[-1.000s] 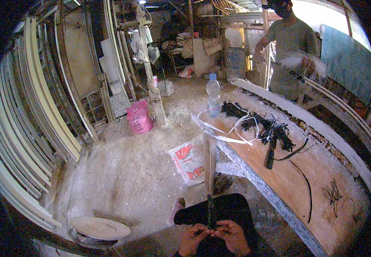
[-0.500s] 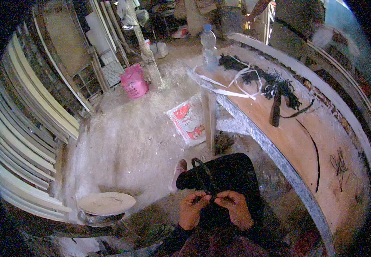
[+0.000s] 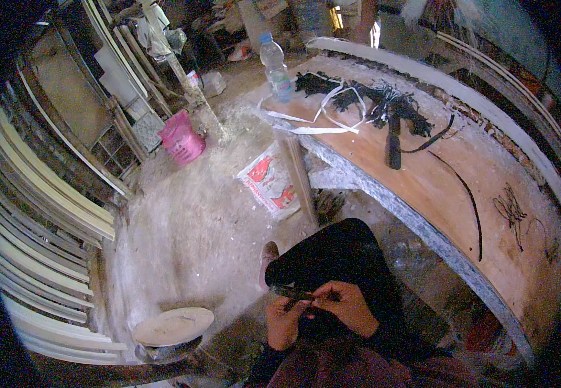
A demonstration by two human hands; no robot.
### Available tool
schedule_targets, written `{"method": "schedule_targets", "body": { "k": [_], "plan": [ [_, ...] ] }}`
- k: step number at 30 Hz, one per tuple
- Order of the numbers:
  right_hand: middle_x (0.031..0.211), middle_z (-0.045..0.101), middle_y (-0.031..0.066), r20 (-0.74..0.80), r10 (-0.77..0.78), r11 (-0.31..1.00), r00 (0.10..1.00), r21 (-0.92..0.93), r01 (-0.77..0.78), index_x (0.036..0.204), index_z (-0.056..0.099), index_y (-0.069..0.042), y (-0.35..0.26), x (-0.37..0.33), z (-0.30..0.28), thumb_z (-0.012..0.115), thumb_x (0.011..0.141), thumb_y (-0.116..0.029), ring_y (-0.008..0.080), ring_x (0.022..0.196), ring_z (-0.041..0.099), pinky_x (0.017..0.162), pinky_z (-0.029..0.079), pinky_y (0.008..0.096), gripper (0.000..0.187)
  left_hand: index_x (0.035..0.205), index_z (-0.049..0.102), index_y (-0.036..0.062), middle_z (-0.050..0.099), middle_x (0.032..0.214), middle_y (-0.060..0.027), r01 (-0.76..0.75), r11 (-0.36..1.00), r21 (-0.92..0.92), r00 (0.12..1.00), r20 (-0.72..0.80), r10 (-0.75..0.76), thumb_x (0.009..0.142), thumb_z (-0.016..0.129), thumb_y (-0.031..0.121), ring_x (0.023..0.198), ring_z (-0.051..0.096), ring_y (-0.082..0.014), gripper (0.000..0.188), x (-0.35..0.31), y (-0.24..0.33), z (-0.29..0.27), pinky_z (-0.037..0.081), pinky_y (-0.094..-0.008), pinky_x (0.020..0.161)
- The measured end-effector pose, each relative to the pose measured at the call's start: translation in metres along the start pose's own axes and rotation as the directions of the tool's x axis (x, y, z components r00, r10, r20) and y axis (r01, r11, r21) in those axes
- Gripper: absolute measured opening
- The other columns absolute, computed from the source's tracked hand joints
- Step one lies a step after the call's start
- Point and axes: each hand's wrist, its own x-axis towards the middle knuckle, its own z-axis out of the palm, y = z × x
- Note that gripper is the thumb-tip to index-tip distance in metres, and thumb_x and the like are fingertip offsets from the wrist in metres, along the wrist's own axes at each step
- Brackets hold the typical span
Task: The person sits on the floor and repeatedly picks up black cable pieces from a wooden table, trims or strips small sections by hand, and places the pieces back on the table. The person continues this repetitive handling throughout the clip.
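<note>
Above my dark-clothed lap, both hands pinch a narrow black strip (image 3: 291,293), whose end points left past my fingers. My left hand (image 3: 283,324) grips it from below with thumb and fingertips closed. Against its other end, my right hand (image 3: 345,306) presses its closed fingertips, close beside the left ones. The strip's exact material cannot be made out in the dim light. On the bench to the right lie a bundle of black frayed strips (image 3: 364,97), a dark cylindrical handle (image 3: 393,147) and a long curved black strip (image 3: 475,207).
The bench (image 3: 423,194) curves along my right, bearing a plastic bottle (image 3: 274,64), white strapping (image 3: 326,129) and tangled thin wire (image 3: 510,213). A round-topped stool (image 3: 174,325) stands at lower left. Stacked boards (image 3: 41,258), a pink sack (image 3: 182,139) and a printed sack (image 3: 267,181) lie beyond.
The black strip has gone from a raised loop ahead of my hands to pointing left. My right hand has shifted left and up over the left fingertips. The view has turned slightly right.
</note>
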Motion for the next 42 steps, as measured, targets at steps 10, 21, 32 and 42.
{"method": "schedule_targets", "body": {
  "k": [10, 21, 32, 42],
  "plan": [
    [0.078, 0.060, 0.0009, 0.066, -0.042, 0.999, 0.997, -0.002, 0.043, 0.079, 0.059, -0.004, 0.009, 0.002, 0.000, 0.067, 0.076, -0.011, 0.0078, 0.074, 0.055, 0.067, 0.045, 0.0222, 0.012, 0.084, 0.059, 0.0012, 0.060, 0.079, -0.0059, 0.054, 0.994, -0.093, 0.998, 0.029, -0.052, 0.082, 0.059, 0.009, 0.067, 0.058, -0.0134, 0.008, -0.001, -0.002, -0.001, 0.049, -0.0258, 0.052],
    [0.084, 0.060, 0.0046, 0.120, -0.242, 0.958, 0.963, -0.130, 0.257, 0.088, 0.063, -0.005, -0.002, -0.001, 0.002, 0.063, 0.076, -0.006, 0.0132, 0.079, 0.056, 0.071, 0.045, 0.0247, 0.012, 0.080, 0.057, 0.0066, 0.059, 0.078, -0.0032, 0.117, 0.963, -0.241, 0.993, 0.002, -0.120, 0.081, 0.060, 0.009, 0.065, 0.056, -0.0115, 0.004, 0.002, -0.005, -0.010, 0.048, -0.0245, 0.048],
    [0.082, 0.058, 0.0015, 0.227, -0.494, 0.675, 0.840, -0.509, 0.534, 0.086, 0.067, -0.016, 0.000, -0.002, 0.005, 0.067, 0.071, -0.013, 0.0192, 0.079, 0.057, 0.069, 0.044, 0.0308, 0.016, 0.080, 0.056, 0.0060, 0.060, 0.080, -0.0036, 0.116, 0.960, -0.253, 0.993, 0.036, -0.111, 0.081, 0.060, 0.009, 0.067, 0.057, -0.0121, 0.005, 0.000, 0.000, -0.014, 0.047, -0.0235, 0.047],
    [0.079, 0.060, 0.0038, -0.053, -0.444, 0.860, 0.894, -0.304, 0.410, 0.079, 0.061, -0.007, 0.004, -0.005, 0.011, 0.067, 0.073, -0.010, 0.0175, 0.072, 0.058, 0.068, 0.046, 0.0290, 0.009, 0.085, 0.057, 0.0028, 0.059, 0.082, -0.0049, 0.155, 0.971, -0.183, 0.987, 0.059, -0.147, 0.080, 0.060, 0.007, 0.068, 0.057, -0.0134, 0.008, -0.002, -0.002, -0.011, 0.046, -0.0240, 0.049]
  ]
}}
